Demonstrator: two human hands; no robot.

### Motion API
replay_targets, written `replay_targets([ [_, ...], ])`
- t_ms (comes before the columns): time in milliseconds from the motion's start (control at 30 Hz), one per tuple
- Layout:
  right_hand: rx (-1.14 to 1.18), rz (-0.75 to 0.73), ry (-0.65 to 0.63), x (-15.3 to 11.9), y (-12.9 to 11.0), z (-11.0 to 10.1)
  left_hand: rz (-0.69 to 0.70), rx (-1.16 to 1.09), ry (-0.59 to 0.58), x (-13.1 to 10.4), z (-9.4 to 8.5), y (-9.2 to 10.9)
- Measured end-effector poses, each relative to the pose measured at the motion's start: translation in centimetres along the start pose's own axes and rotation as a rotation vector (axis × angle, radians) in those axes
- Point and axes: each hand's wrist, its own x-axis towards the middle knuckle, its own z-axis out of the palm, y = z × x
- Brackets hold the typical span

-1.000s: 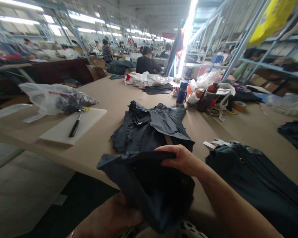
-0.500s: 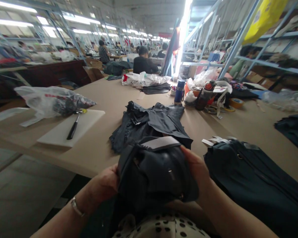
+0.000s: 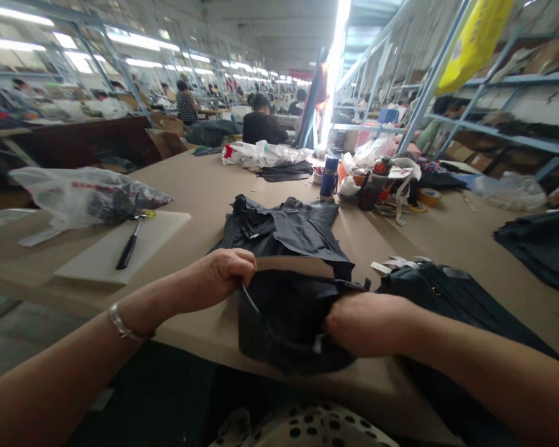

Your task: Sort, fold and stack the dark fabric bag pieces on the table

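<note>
A dark fabric bag [image 3: 289,310] hangs at the table's near edge between my hands, its mouth towards me and its inside in shadow. My left hand [image 3: 230,270] is closed in a pinch on the upper left rim, where a thin pale edging runs down. At the right side of the mouth, my right hand [image 3: 368,323] is curled into the dark cloth, its fingertips hidden in the folds. Just beyond lies a stack of dark cut fabric pieces [image 3: 291,226]. To the right rests a pile of dark green bags [image 3: 451,304] with white strips at the top.
On the left, a black-handled hammer [image 3: 129,245] lies on a white board [image 3: 86,264] beside a clear plastic bag [image 3: 93,189]. Behind the stack stand a blue flask [image 3: 328,177] and a dark bottle [image 3: 375,186]. More dark cloth [image 3: 540,248] lies far right. People work in the background.
My left hand has risen to the bag's upper rim, and my right hand has moved from its outer side to its mouth. The bag has turned, showing its opening.
</note>
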Motion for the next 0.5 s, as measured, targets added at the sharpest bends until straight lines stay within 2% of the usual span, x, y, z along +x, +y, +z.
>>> replay_targets([
  [100,-0.105,-0.110,-0.236,-1.6,-1.7,-4.2,0.072,-0.019,0.116,0.3,0.7,0.3],
  [133,-0.165,-0.110,-0.255,-1.6,-2.4,-4.8,0.084,-0.037,0.135,0.5,0.9,0.5],
  [233,-0.463,-0.020,-0.146,-0.6,-4.1,-4.8,0.079,-0.021,0.173,1.5,1.7,0.9],
  [300,-0.486,-0.173,-0.188,0.2,-4.8,-4.3,0.075,0.020,0.185,2.2,2.0,0.8],
  [367,-0.359,-0.347,-0.219,0.6,-5.0,-4.1,0.086,-0.032,0.151,2.8,2.1,0.6],
  [400,-0.367,-0.320,-0.157,0.7,-4.8,-4.1,0.085,-0.086,0.121,3.0,2.1,0.5],
  [433,-0.437,-0.225,-0.075,0.8,-4.4,-4.1,0.075,-0.138,0.103,3.2,2.1,0.4],
  [500,-0.589,-0.054,0.043,1.1,-3.2,-4.1,0.019,-0.202,0.148,3.4,2.3,0.3],
])
